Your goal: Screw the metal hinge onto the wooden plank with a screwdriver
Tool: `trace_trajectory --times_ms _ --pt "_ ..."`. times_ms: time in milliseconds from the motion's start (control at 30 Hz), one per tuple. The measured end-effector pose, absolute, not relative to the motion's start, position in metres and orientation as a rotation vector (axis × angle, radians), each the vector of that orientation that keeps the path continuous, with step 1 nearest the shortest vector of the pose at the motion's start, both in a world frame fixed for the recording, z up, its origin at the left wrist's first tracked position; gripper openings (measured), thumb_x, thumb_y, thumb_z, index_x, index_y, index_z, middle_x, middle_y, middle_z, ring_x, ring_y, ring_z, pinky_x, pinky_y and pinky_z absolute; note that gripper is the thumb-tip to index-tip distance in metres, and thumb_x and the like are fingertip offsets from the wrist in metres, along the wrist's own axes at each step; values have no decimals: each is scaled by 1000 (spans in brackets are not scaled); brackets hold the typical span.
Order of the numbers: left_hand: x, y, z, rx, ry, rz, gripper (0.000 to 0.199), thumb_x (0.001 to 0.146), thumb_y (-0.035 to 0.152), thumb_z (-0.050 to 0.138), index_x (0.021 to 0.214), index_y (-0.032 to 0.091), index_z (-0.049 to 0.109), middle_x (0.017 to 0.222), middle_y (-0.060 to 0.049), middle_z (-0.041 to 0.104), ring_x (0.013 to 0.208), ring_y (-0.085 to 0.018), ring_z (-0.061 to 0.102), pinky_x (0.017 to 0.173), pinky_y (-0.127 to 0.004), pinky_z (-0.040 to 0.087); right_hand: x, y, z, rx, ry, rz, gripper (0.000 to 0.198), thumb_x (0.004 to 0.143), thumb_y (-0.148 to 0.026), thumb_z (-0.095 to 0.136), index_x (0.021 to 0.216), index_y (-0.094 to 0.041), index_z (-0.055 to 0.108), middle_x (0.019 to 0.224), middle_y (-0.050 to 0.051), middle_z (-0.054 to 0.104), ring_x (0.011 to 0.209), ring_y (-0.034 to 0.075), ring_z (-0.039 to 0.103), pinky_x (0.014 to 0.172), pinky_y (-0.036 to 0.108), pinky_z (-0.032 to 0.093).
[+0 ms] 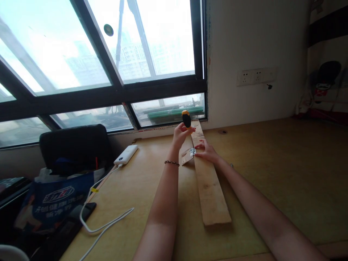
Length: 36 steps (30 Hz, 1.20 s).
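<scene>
A long wooden plank point(210, 188) lies on the yellowish wooden desk point(272, 170), running away from me toward the window. My left hand point(181, 135) is closed around a screwdriver with a black and orange handle point(186, 118), held upright with its tip down at a small metal hinge point(192, 152) on the plank's left edge. A small wood piece point(186, 156) hangs off that hinge. My right hand point(207, 150) lies flat on the plank beside the hinge, fingers spread, pressing it down.
A white power bank point(125, 154) with a white cable point(100, 217) lies at the desk's left edge. A black chair point(74, 145) and a blue bag point(51, 203) stand to the left. A wall socket point(255, 76) sits above the desk; windows are behind.
</scene>
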State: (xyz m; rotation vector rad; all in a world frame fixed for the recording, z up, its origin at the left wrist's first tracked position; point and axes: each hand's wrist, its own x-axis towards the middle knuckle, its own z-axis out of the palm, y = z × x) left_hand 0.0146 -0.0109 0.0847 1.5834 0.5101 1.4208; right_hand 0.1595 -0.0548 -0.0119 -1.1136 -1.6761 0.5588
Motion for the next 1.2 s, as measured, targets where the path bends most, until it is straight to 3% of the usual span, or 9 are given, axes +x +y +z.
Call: trace_trajectory --times_ms 200,300,433,767,1000,1200 --pt "18 -11 85 1622 423 1244 32 68 40 63 86 14 57 84 -8 64 85 -19 60 76 -33 44 159 -53 -13 -1119 -1679 543 60 54 -31 74 105 -19 43 100 6 63 102 21 56 94 39 37" --pt "20 -7 81 1642 437 1217 31 72 41 59 88 15 56 78 -4 60 80 -14 58 72 -28 44 159 -54 -11 -1136 -1688 535 58 54 -32 74 102 -18 45 100 6 63 102 22 56 94 38 38" --pt "20 -4 76 1655 403 1231 25 76 40 53 75 15 51 69 1 51 67 -8 51 64 -23 42 159 -54 -11 -1124 -1687 544 60 55 -33 74 105 -18 44 97 6 64 101 21 56 94 38 38" --pt "40 -10 76 1666 474 1348 27 65 28 66 75 17 43 57 6 44 50 -5 41 51 -20 34 160 -49 -16 -1135 -1675 555 63 53 -33 74 106 -18 43 99 6 62 106 24 54 96 41 36" --pt "37 -5 70 1638 527 1358 24 70 35 60 80 16 50 76 0 50 67 -9 49 62 -22 41 160 -54 -11 -1119 -1688 569 58 55 -32 73 104 -18 46 98 6 62 103 22 56 95 38 37" --pt "34 -3 67 1702 583 1490 19 67 32 65 72 15 60 73 -1 52 70 -11 48 68 -24 39 161 -54 -11 -1122 -1695 542 60 54 -34 73 104 -19 43 99 6 63 108 22 52 97 39 35"
